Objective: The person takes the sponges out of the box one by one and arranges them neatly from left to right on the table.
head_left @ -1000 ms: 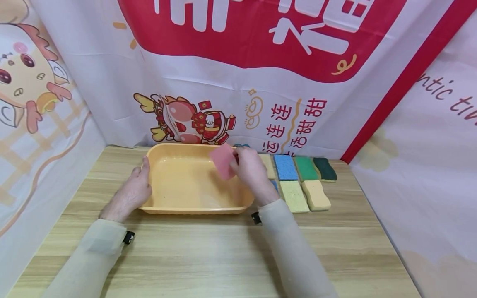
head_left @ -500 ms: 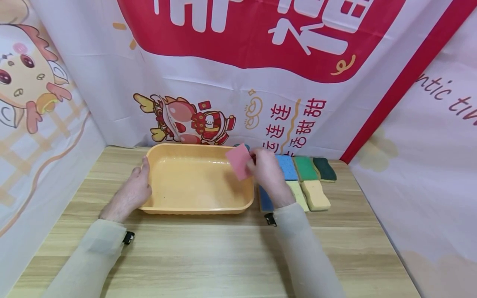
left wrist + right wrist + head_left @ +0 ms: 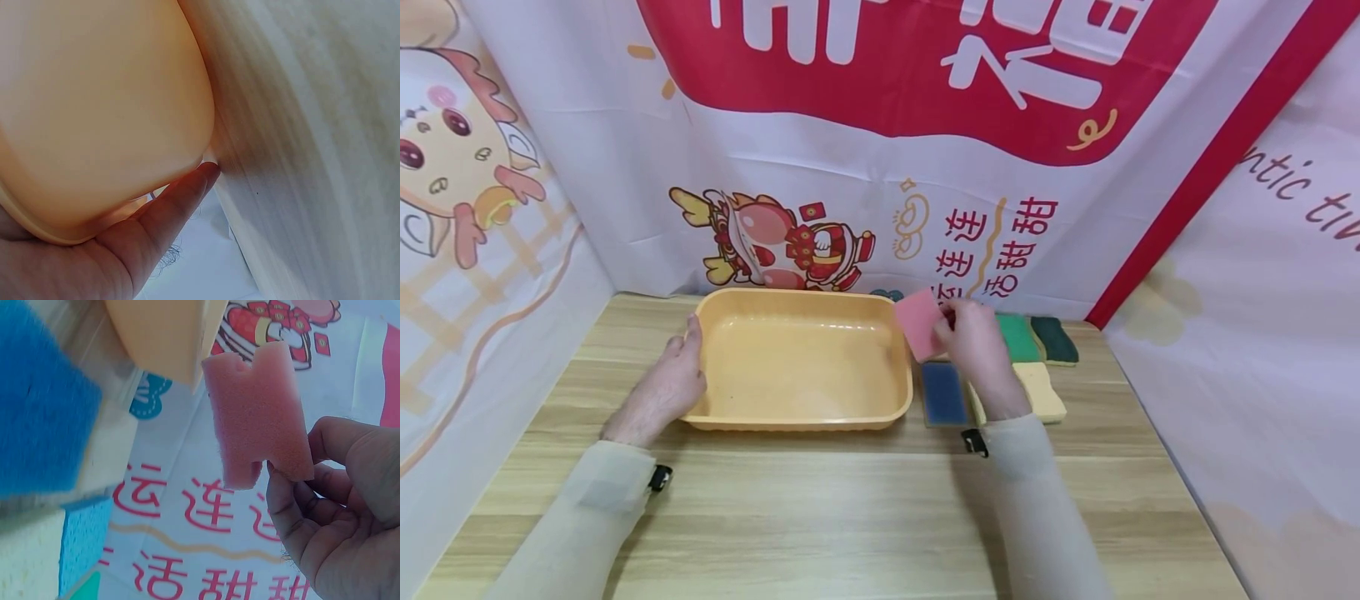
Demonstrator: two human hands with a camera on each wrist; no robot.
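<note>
My right hand [image 3: 973, 337] pinches a pink sponge [image 3: 919, 323] by one edge, raised just past the right rim of the yellow-orange plastic tray [image 3: 805, 422]. In the right wrist view the sponge [image 3: 259, 415] shows a notch at either end, and thumb and fingers [image 3: 290, 515] hold one corner. My left hand [image 3: 670, 375] grips the tray's left end, thumb over the rim. Seen from the left wrist, its fingers [image 3: 169, 209] lie along the outer wall of the tray [image 3: 112, 112]. Nothing lies inside the tray.
Right of the tray, several sponges lie in two rows: dark blue [image 3: 944, 395], cream wavy-edged [image 3: 1039, 392], green [image 3: 1017, 337] and dark green [image 3: 1054, 340]. My right arm partly covers others, including a light blue one [image 3: 84, 547]. A printed cloth [image 3: 820, 158] hangs behind the table.
My right hand has carried the pink sponge rightward, from over the tray's interior to beyond its right rim. The left hand and the tray have stayed put.
</note>
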